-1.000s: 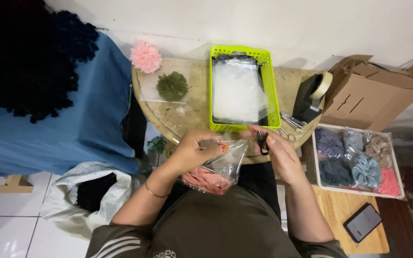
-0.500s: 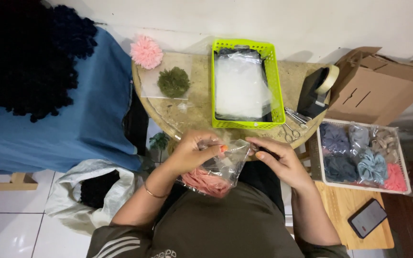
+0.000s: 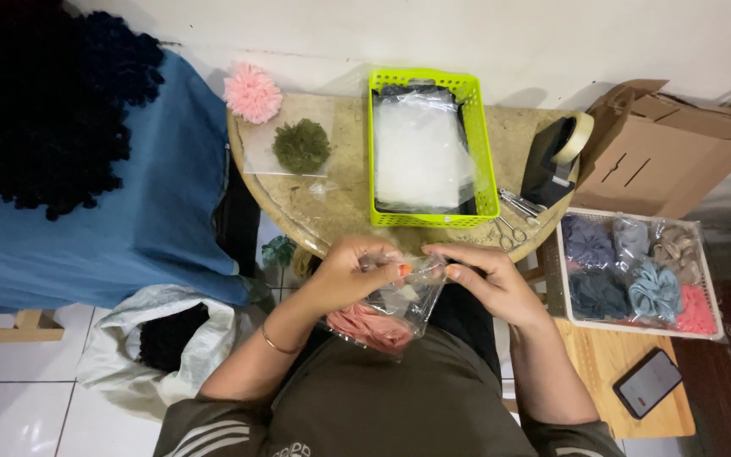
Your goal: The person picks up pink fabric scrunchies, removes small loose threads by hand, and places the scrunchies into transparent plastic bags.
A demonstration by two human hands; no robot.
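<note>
The person wears a dark olive short-sleeved shirt [image 3: 382, 406] with pale stripes on the sleeve at 7 o'clock. A thin bangle [image 3: 274, 343] circles the left wrist. Nails on the left hand [image 3: 350, 271] are orange; the right hand [image 3: 488, 279] is bare.

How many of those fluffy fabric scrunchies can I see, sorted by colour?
Pink: 3, the one in the clear bag held by the left hand and right hand, one on the table, one in the white tray
Green: 1
Dark blue: 2
Light blue: 2
Beige: 1
Total: 9
</note>
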